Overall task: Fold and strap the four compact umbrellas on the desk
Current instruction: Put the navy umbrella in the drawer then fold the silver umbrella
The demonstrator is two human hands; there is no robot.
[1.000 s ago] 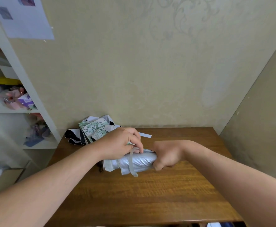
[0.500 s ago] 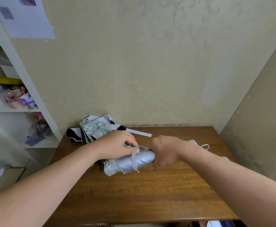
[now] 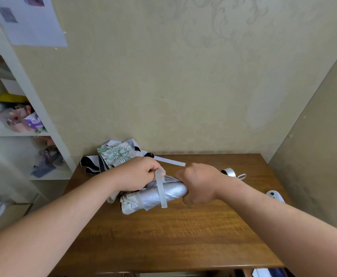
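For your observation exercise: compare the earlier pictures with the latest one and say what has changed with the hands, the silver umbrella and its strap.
The left hand has lifted the strap up, so it now hangs across the silver umbrella. The right hand still grips the umbrella's end on the desk. The patterned umbrella behind has not moved.

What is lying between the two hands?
In the head view, the rolled silver umbrella, its loose strap hanging across it.

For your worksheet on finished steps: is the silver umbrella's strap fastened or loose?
Loose: the strap hangs free over the silver umbrella, pinched by the left hand.
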